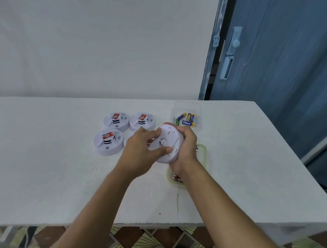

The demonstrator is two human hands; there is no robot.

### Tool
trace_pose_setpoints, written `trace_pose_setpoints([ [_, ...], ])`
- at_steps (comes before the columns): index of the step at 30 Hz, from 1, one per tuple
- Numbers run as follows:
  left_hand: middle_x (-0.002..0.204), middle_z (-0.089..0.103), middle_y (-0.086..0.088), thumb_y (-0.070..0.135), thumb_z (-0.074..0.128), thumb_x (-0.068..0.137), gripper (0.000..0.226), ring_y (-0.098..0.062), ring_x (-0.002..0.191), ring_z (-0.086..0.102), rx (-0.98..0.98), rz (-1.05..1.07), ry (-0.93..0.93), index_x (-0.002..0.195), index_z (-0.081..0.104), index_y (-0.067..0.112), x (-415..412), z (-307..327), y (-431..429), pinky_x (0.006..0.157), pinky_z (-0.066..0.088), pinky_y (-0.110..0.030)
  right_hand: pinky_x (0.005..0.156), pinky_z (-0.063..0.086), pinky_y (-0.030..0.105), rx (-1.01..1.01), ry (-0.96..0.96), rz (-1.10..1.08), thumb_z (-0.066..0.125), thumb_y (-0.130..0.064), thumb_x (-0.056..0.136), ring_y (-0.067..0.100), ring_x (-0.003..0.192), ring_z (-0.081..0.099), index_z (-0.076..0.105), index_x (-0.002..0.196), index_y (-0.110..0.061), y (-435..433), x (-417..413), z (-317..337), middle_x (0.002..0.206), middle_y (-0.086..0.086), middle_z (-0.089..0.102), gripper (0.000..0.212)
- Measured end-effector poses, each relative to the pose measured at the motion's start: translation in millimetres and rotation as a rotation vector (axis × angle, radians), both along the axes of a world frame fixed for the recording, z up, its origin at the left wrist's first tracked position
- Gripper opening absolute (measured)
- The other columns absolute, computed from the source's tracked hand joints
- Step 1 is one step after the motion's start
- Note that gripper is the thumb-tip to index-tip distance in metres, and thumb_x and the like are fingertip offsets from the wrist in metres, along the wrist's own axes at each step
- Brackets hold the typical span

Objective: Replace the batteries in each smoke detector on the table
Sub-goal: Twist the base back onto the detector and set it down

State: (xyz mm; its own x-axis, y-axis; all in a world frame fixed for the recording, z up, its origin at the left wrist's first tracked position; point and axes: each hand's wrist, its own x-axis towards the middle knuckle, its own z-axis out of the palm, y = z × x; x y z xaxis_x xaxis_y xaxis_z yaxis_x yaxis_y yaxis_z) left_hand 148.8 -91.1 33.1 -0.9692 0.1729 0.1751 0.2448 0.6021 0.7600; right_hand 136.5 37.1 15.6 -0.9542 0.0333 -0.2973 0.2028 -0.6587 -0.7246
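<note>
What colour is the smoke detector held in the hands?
White; the smoke detector shows best in the head view.

A white rectangular table (39,159) fills the middle. Behind it rises a plain white wall (96,39). Right of it stands a blue wooden door (285,67) with a pale latch (234,41). Below its near edge lie brown-and-green patterned floor tiles (162,239).

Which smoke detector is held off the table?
The detector gripped by left hand and right hand; the three others, showing red batteries, lie on the table.

Partial "EVE" on red battery (178,178) in green-rimmed container (204,149); blue battery (187,122) print illegible.
</note>
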Motion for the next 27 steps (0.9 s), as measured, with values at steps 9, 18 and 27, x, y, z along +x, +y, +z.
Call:
trace_pose_setpoints([
  [9, 0.115, 0.054, 0.002, 0.041, 0.077, 0.077, 0.069, -0.012, 0.105, 0.053, 0.023, -0.034, -0.019, 0.138, 0.052, 0.021, 2, -6, -1, 0.086, 0.043, -0.022, 0.066, 0.049, 0.031, 0.012, -0.027, 0.018, 0.041, -0.032, 0.089, 0.027, 0.072, 0.065, 0.069, 0.088, -0.015, 2, -1, -1, 0.080, 0.010, 0.069, 0.033],
  [18, 0.124, 0.040, 0.005, 0.042, 0.067, 0.087, 0.070, -0.009, 0.113, 0.036, -0.179, -0.150, 0.054, 0.148, 0.037, 0.023, -2, -3, -4, 0.087, 0.032, -0.014, 0.068, 0.046, 0.030, -0.043, -0.073, 0.059, 0.039, -0.031, 0.083, 0.027, 0.070, 0.063, 0.070, 0.080, -0.013, 5, -5, -1, 0.078, 0.011, 0.068, 0.036],
  [27, 0.131, 0.039, 0.003, 0.048, 0.063, 0.088, 0.072, -0.012, 0.117, 0.036, -0.283, -0.175, 0.069, 0.150, 0.033, 0.025, -3, -9, -3, 0.092, 0.034, -0.022, 0.067, 0.046, 0.030, -0.033, -0.126, 0.124, 0.039, -0.032, 0.086, 0.027, 0.069, 0.061, 0.070, 0.082, -0.014, 14, -8, -4, 0.079, 0.010, 0.067, 0.036],
])
